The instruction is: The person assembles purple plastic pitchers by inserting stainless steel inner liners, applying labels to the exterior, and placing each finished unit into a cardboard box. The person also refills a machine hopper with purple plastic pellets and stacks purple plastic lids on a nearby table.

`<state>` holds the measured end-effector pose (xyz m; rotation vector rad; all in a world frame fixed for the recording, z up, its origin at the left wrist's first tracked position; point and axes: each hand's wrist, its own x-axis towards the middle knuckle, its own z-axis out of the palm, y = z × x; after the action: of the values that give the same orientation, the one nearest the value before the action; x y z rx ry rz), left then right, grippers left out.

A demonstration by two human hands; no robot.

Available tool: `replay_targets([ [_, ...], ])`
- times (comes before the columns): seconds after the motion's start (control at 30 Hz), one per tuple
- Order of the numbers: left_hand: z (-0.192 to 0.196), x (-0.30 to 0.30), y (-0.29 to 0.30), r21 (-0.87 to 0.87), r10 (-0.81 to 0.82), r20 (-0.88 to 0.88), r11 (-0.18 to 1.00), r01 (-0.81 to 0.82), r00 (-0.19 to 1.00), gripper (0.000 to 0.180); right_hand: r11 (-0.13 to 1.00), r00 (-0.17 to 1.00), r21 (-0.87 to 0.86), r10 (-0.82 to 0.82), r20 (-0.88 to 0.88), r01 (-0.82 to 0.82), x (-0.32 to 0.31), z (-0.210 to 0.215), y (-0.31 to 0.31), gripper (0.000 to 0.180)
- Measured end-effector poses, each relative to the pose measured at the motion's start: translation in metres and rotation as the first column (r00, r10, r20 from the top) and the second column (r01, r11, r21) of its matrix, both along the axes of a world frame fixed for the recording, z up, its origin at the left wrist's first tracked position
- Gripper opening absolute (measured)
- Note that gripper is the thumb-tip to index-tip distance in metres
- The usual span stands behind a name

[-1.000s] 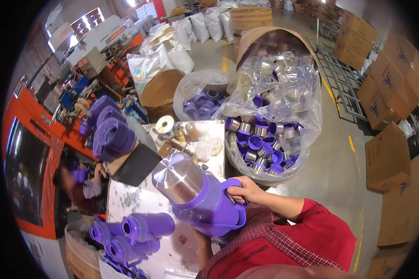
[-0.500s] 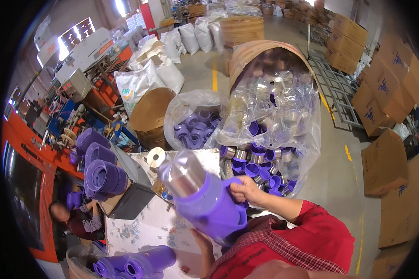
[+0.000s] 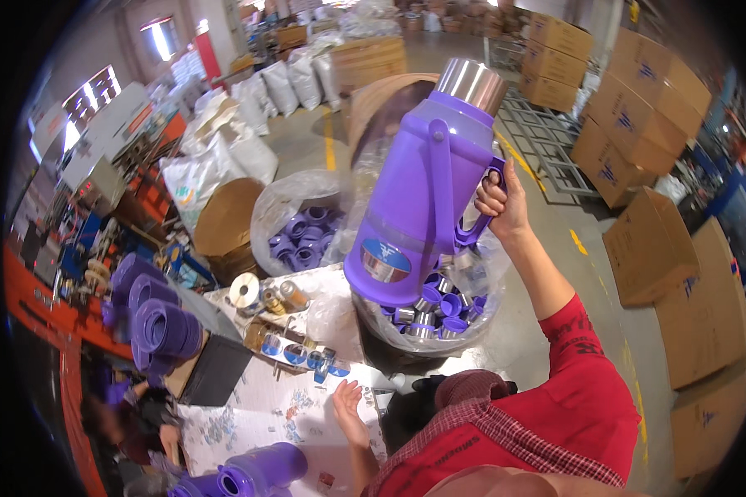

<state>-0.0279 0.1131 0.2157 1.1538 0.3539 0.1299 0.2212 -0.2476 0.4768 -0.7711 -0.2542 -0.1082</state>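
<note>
Right hand (image 3: 499, 201) clenched round handle of purple flask (image 3: 427, 186), lifted high and tilted over clear bag (image 3: 427, 319) of purple and steel parts

Flask looks assembled: steel cap on, badge on front

Left hand (image 3: 348, 407) released, fingers spread, hovering just above paper-covered counter (image 3: 265, 410), holding nothing

More purple flasks (image 3: 261, 470) lie at counter's near edge, seemingly done; bagged parts suggest much work left

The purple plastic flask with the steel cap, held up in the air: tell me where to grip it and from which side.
Grip the purple plastic flask by its looped side handle, coming from the person's right, as the right hand does now. The body is wide, smooth and tilted with the steel cap uppermost, so the loop probably gives the fingers the surest hold. The left hand hangs open above the papered table.
</note>
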Motion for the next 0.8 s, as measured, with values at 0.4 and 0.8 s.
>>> replay_targets([
  [0.4,0.072,0.144,-0.262,-0.212,-0.513,0.411,0.75,0.626,0.754,0.089,0.903,0.973,0.372,-0.229,-0.008,0.215,-0.069,-0.059,-0.226,0.047],
  [0.8,0.088,0.304,-0.603,-0.097,-0.722,0.34,0.611,0.786,0.603,0.069,0.745,0.863,0.501,-0.505,-0.01,0.441,-0.082,-0.076,-0.602,0.047],
])
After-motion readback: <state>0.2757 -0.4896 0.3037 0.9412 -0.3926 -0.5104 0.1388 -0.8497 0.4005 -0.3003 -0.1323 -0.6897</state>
